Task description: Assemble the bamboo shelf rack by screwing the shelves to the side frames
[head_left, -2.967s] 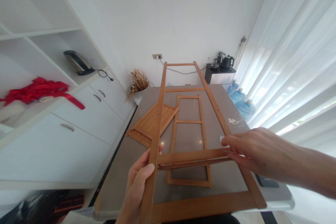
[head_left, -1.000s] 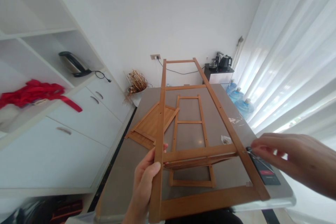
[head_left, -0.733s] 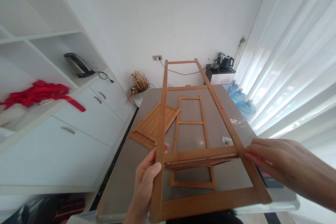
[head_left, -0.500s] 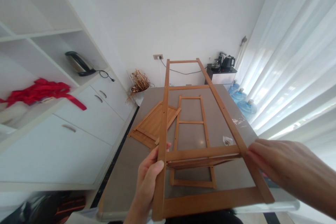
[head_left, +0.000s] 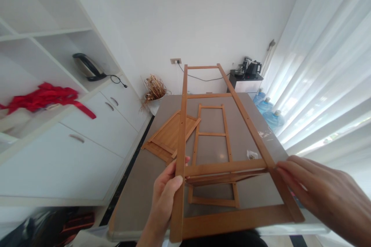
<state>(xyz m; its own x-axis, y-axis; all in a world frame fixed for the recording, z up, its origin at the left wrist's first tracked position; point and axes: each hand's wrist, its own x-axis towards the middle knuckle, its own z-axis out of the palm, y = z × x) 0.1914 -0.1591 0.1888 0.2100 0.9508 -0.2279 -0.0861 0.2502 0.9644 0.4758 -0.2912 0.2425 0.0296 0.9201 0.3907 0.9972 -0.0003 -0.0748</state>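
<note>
A tall wooden ladder-like frame (head_left: 181,123) is held tilted up over the table (head_left: 130,197), its wide end toward me. My left hand (head_left: 164,197) is wrapped round its left rail, thumb on top. My right hand (head_left: 321,189) is at the outer side of the right rail, level with the lower crossbar (head_left: 226,167). Its fingers are pressed together; whatever they pinch is hidden. Under that crossbar sits a wooden board (head_left: 223,180), seen nearly edge-on. A second wooden frame (head_left: 212,134) lies flat on the table beyond and below.
Wooden slatted panels (head_left: 168,135) lie on the table's left side. A small clear bag of hardware (head_left: 252,155) rests at the right. White cabinets (head_left: 95,142) line the left; water jugs (head_left: 274,119) and curtains (head_left: 321,65) are at the right.
My right hand has turned and shifted slightly at the right rail, its fingers changing pose. My left hand keeps its grip, and the frame stays nearly still.
</note>
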